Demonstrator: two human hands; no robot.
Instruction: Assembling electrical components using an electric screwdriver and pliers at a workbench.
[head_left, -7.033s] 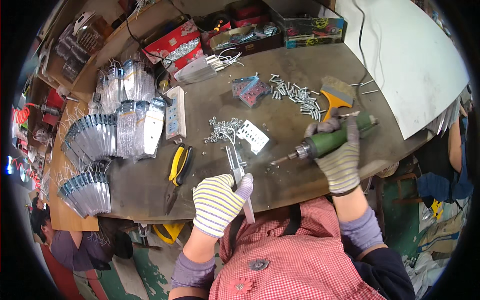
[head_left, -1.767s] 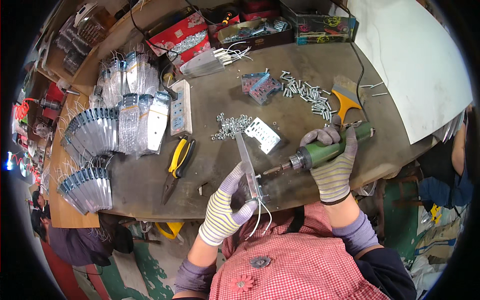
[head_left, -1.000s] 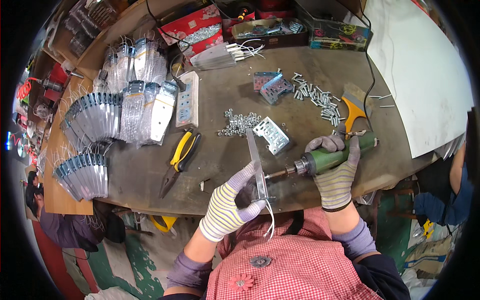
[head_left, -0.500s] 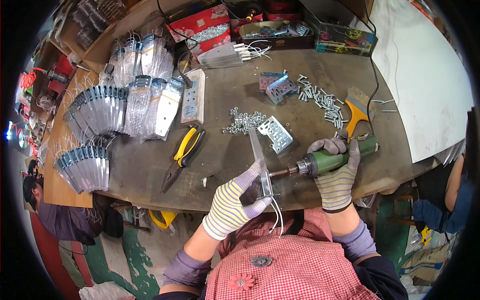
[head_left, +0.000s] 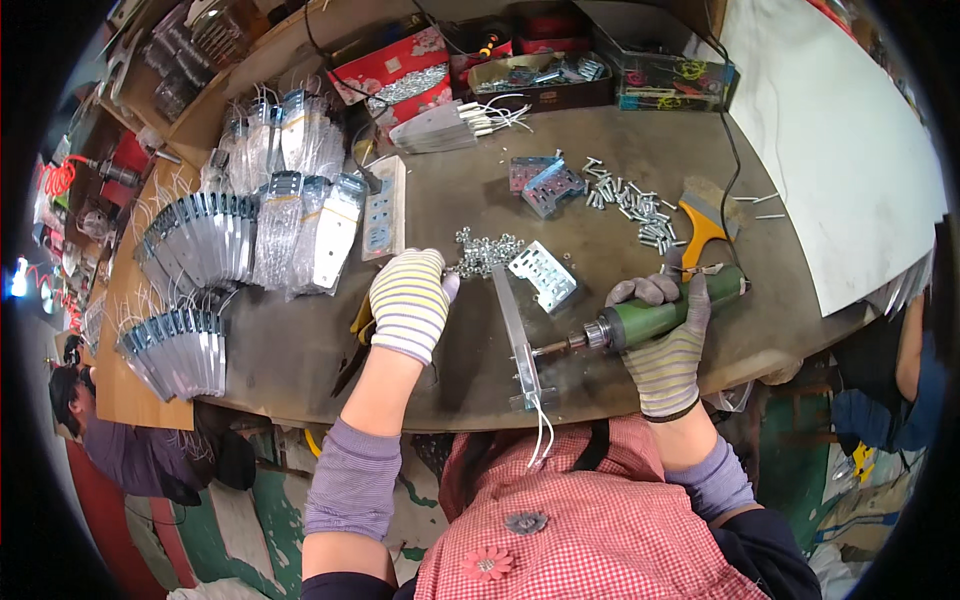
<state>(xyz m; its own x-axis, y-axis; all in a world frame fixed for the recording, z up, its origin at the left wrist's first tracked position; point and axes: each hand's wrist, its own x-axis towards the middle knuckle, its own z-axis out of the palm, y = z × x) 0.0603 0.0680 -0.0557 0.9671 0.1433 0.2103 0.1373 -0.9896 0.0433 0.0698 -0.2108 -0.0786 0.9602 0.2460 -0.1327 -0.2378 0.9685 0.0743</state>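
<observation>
My right hand (head_left: 668, 340), in a grey striped glove, grips a green electric screwdriver (head_left: 655, 316) whose bit points left at a long metal strip (head_left: 518, 335). The strip lies on the workbench with white wires (head_left: 541, 440) hanging off its near end. My left hand (head_left: 410, 300), in a yellow striped glove, reaches over the bench to a pile of small silver screws (head_left: 485, 252), fingertips touching it. Whether it has pinched a screw I cannot tell. A perforated metal bracket (head_left: 545, 275) lies beside the pile.
Yellow-handled pliers (head_left: 357, 330) lie partly under my left hand. Bagged metal strips (head_left: 290, 215) fan out at the left. Loose bolts (head_left: 635, 205), a folded bracket (head_left: 545, 185), an orange-handled brush (head_left: 700, 225) and parts boxes (head_left: 545, 80) are farther back. Other people sit at the left and right edges.
My left hand let go of the metal strip and moved up and left to the screw pile. The right hand still holds the screwdriver against the strip.
</observation>
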